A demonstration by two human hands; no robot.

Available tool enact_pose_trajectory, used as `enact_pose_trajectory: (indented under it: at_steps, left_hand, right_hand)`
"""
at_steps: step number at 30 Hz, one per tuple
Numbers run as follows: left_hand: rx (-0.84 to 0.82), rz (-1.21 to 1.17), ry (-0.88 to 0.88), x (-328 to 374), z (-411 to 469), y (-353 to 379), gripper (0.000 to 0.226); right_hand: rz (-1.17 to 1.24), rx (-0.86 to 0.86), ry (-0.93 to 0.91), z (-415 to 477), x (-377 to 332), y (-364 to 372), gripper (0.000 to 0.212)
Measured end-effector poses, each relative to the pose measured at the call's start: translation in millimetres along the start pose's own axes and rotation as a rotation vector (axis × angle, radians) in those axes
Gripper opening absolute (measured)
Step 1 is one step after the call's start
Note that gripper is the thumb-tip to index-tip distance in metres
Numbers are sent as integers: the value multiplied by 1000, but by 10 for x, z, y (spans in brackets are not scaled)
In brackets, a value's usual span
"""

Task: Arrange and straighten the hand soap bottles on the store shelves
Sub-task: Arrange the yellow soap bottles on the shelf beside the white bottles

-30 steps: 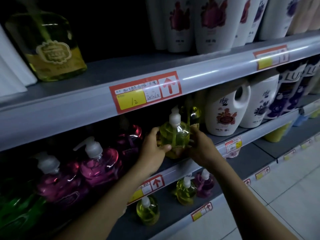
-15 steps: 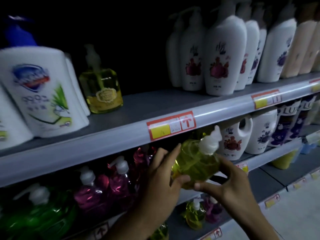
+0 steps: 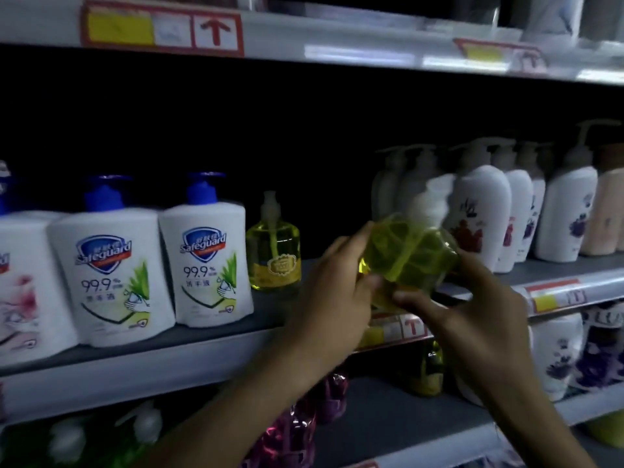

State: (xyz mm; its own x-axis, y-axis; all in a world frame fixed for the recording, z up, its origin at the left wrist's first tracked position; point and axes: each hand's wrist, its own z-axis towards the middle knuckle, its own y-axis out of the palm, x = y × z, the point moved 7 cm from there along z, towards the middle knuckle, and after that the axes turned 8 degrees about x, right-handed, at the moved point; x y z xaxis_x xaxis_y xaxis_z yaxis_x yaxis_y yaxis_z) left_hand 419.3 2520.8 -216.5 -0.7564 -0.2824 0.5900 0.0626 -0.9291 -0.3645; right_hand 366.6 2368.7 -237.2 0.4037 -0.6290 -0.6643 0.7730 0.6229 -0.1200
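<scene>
above the front edge of the grey metal shelf [image 3: 135, 376], a clear yellow-green plastic pump bottle [image 3: 410, 251] hung tilted between both hands. left hand [image 3: 337, 292] curled around its left side; right hand [image 3: 472, 312] pinched its base from below. second yellow pump bottle [image 3: 273, 251] stood upright on the shelf, to its left.
</scene>
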Motion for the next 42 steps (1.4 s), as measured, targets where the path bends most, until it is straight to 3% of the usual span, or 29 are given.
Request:
enact_pose_trajectory:
  at_steps: [5, 8, 12, 15, 17, 24, 31, 42]
  left_hand:
    - [-4, 300, -155, -330, 388, 42, 43]
    - [-58, 358, -267, -531, 443, 76, 29]
    - [-128, 439, -223, -603, 385, -9, 35]
    - [25, 764, -1, -452, 378, -227, 47]
    - [66, 898, -9, -443, 431, -356, 62]
    - [-92, 947, -292, -819, 561, -385, 58]
    - [-51, 920, -255, -783, 468, -367, 62]
    - [-123, 935, -291, -730, 418, -337, 88]
  right_hand:
    - [-107, -286, 25, 431, 185, 565, 29]
    - [-128, -407, 55, 514, 347, 770, 25]
    - [-127, -466, 113, 521, 490, 887, 57]
    - [-167, -368, -91, 486, 319, 867, 86]
    - [-245, -360, -227, 438, 173, 889, 89]
    - [-367, -493, -226, 488, 199, 1168, 73]
    - [-359, -510, -297, 557, 239, 1386, 75]
    - [-342, -550, -329, 488, 130, 1482, 77]
